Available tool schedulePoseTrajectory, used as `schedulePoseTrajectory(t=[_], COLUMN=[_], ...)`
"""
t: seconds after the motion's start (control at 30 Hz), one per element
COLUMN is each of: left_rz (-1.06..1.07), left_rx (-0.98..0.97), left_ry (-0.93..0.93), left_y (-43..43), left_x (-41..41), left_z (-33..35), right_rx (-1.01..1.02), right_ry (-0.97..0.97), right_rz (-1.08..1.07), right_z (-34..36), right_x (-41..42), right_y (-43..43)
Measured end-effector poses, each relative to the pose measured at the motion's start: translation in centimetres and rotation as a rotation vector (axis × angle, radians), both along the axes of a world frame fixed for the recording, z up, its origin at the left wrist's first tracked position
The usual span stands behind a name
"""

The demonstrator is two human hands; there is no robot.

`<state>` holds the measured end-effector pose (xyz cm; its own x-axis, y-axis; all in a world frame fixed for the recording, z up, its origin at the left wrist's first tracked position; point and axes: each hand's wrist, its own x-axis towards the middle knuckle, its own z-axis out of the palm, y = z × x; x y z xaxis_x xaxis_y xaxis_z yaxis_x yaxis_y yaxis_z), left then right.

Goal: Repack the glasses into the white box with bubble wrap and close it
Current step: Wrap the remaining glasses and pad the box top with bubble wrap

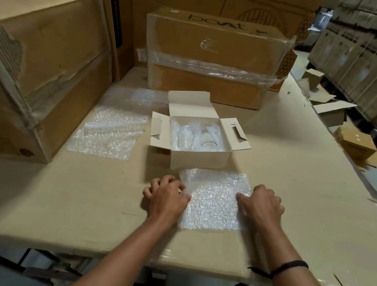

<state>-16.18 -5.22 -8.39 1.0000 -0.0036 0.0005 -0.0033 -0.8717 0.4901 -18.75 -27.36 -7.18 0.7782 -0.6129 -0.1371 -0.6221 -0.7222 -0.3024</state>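
Both hands are pressing the wrap sheet (213, 201) flat on the bench (298, 182): left hand (166, 196) curled at its left edge, right hand (262, 206) spread on its right. The box (198, 160) is sitting open just beyond, wrapped glasses (194, 135) inside.

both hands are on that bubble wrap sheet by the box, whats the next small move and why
Probably lift the clear bubble wrap sheet that the left hand and right hand press at its edges: the open white cardboard box already holds wrapped glasses, uncovered on top.
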Motion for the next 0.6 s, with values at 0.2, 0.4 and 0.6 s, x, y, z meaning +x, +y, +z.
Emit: schedulePoseTrajectory(t=[0.2, 0.4, 0.6], left_rz=[-0.029, -0.011, -0.060], left_rx=[-0.639, -0.789, -0.895], left_ry=[0.012, 0.056, 0.113], left_y=[2.0, 5.8, 8.6], left_x=[0.2, 1.6, 2.9], left_z=[0.7, 1.3, 3.2], right_rx=[0.350, 0.770, 0.943], right_ry=[-0.024, -0.285, -0.318], right_rz=[0.024, 0.006, 0.041], right_z=[1.2, 3.1, 4.2], right_x=[0.8, 0.0, 0.6], right_y=[0.1, 1.7, 3.0])
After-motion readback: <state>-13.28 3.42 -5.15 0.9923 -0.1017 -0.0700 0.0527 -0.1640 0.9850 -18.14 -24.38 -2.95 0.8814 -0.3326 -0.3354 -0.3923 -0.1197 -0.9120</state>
